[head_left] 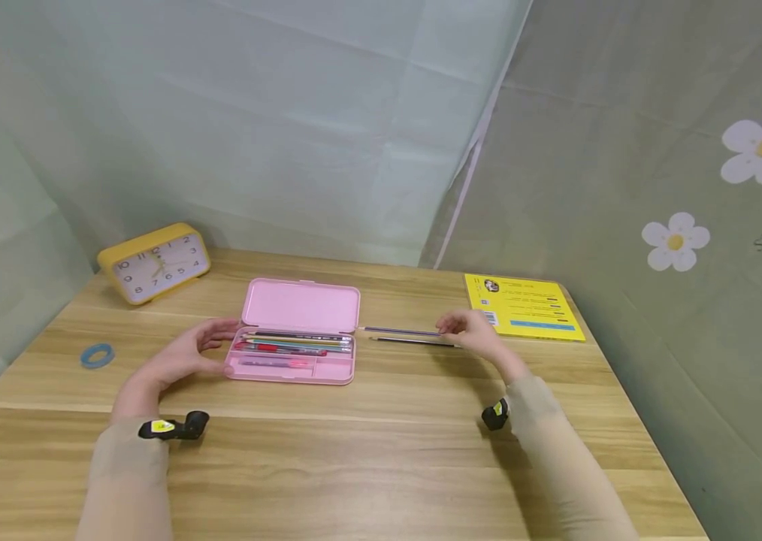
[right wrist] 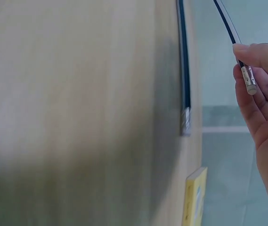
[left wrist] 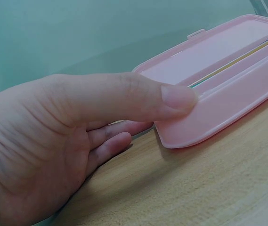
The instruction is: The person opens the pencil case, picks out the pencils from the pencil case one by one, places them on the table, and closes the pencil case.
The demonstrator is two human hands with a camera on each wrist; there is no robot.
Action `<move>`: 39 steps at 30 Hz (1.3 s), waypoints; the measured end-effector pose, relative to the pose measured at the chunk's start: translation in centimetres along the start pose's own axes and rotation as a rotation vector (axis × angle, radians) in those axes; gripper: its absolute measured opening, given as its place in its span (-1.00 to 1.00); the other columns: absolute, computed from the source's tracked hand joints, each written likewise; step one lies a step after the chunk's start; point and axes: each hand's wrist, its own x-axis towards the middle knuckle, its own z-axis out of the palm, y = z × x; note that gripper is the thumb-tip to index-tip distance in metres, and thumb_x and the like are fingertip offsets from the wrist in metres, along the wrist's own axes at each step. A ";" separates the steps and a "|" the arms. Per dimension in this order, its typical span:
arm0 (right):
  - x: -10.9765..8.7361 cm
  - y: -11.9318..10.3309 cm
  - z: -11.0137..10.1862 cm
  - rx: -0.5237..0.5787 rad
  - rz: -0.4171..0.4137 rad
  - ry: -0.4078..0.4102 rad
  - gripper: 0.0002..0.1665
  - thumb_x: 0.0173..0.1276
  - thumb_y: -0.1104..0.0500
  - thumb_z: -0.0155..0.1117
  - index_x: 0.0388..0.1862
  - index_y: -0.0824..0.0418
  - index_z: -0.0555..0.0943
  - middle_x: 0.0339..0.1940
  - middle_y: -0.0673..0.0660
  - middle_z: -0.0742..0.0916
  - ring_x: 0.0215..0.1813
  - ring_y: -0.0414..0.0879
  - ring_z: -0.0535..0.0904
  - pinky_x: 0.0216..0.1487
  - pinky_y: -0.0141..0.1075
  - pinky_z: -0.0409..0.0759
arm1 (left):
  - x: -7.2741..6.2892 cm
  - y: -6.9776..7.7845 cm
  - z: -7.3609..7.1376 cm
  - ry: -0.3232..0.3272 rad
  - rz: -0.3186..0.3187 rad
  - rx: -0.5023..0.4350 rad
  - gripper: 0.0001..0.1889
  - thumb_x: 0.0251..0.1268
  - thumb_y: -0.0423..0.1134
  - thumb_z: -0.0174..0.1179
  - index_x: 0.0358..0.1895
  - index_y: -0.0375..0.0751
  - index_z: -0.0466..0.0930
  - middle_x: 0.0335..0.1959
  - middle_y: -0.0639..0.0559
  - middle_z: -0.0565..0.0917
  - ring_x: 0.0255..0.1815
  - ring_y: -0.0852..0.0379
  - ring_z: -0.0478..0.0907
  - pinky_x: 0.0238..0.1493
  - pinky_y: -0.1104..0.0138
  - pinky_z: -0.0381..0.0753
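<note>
One slim dark pencil (right wrist: 227,23) just right of the pink pencil case (head_left: 335,370), pinched by the fingers of the right hand (head_left: 479,333) close to its eraser end, with that end raised off the worktop (head_left: 354,466); impossible to tell whether its point touches down. Likely very light, stiff along its length, smooth enough to roll or twist under a slack pinch, sturdy in the shaft but fragile at the lead. Best taken on the shaft just short of the metal ferrule, or nearer the middle for balance, well away from the point. On the near side, a second pencil (head_left: 415,342) lying flat, roughly parallel, apt to roll if nudged. To the left, the case with its lid (head_left: 301,306) open on the far side, pencils (head_left: 300,336) and a red pen (head_left: 286,349) lengthwise inside; presumably light plastic, easily slid, best steadied by an end. At its left end, the left hand (head_left: 188,357), thumb against the near corner, fingers loosely bent, touching rather than gripping. Farther out, a blue ring (head_left: 85,358) at left, a yellow clock (head_left: 163,267) at far left, a yellow book (head_left: 530,308) at far right.
</note>
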 end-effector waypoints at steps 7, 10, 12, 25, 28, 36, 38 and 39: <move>-0.8 1.4 -0.2 0.030 0.022 -0.039 -0.83 0.13 0.45 0.34 -0.25 0.40 0.67 -0.37 0.20 0.74 -0.32 -0.20 0.59 -0.23 -0.43 0.60 | 0.0 -0.1 0.1 0.003 0.003 0.006 -0.05 0.04 -0.20 0.47 0.47 -0.31 0.11 0.42 -0.31 0.33 0.38 -0.22 0.26 0.12 0.61 0.31; -0.9 1.7 -0.2 0.039 0.016 -0.041 -0.83 0.12 0.45 0.36 -0.26 0.42 0.66 -0.36 0.24 0.74 -0.32 -0.22 0.60 -0.22 -0.44 0.61 | 0.0 -0.3 0.1 0.008 0.007 0.011 -0.06 0.04 -0.21 0.47 0.47 -0.31 0.12 0.42 -0.30 0.33 0.33 -0.01 0.31 0.12 0.63 0.31; -1.0 1.8 -0.1 0.041 0.013 -0.045 -0.83 0.12 0.45 0.36 -0.26 0.43 0.66 -0.35 0.27 0.74 -0.31 -0.20 0.60 -0.21 -0.42 0.61 | 0.0 -0.3 0.1 0.010 0.010 0.010 -0.06 0.04 -0.21 0.47 0.47 -0.31 0.12 0.42 -0.30 0.33 0.28 0.20 0.32 0.12 0.63 0.31; -1.3 2.1 -0.4 0.005 -0.081 -0.093 -0.87 0.09 0.42 0.37 -0.33 0.34 0.67 -0.44 0.12 0.74 -0.37 -0.19 0.62 -0.28 -0.36 0.64 | 0.0 -0.4 0.1 0.013 0.015 0.010 -0.06 0.04 -0.21 0.47 0.47 -0.32 0.12 0.42 -0.31 0.33 0.21 0.38 0.32 0.12 0.66 0.31; -1.2 1.9 -0.2 -0.057 -0.032 -0.104 -0.86 0.08 0.43 0.39 -0.33 0.36 0.68 -0.42 0.16 0.75 -0.36 -0.17 0.63 -0.25 -0.36 0.64 | 0.0 -0.3 0.1 0.012 0.011 0.013 -0.06 0.04 -0.21 0.47 0.47 -0.31 0.12 0.42 -0.31 0.33 0.31 0.09 0.34 0.12 0.65 0.31; -1.1 1.3 -0.1 -0.128 -0.006 -0.127 -0.86 0.09 0.42 0.42 -0.33 0.34 0.68 -0.42 0.15 0.76 -0.36 -0.20 0.62 -0.25 -0.41 0.63 | 0.0 -0.2 0.1 0.007 -0.001 0.012 -0.05 0.04 -0.19 0.47 0.47 -0.32 0.11 0.42 -0.32 0.32 0.39 -0.26 0.24 0.15 0.58 0.31; -1.1 1.4 -0.1 -0.136 -0.007 -0.134 -0.86 0.09 0.42 0.42 -0.33 0.34 0.68 -0.42 0.15 0.76 -0.36 -0.19 0.63 -0.26 -0.40 0.63 | 0.1 -0.2 0.1 0.006 0.005 0.009 -0.05 0.05 -0.20 0.47 0.47 -0.33 0.11 0.42 -0.32 0.32 0.39 -0.26 0.24 0.14 0.61 0.30; -1.1 1.4 -0.1 -0.142 -0.009 -0.138 -0.86 0.09 0.43 0.42 -0.33 0.34 0.68 -0.42 0.15 0.76 -0.36 -0.18 0.64 -0.26 -0.40 0.63 | 0.1 -0.2 0.1 0.007 0.007 0.008 -0.06 0.04 -0.20 0.47 0.47 -0.33 0.11 0.42 -0.32 0.32 0.39 -0.26 0.24 0.13 0.64 0.30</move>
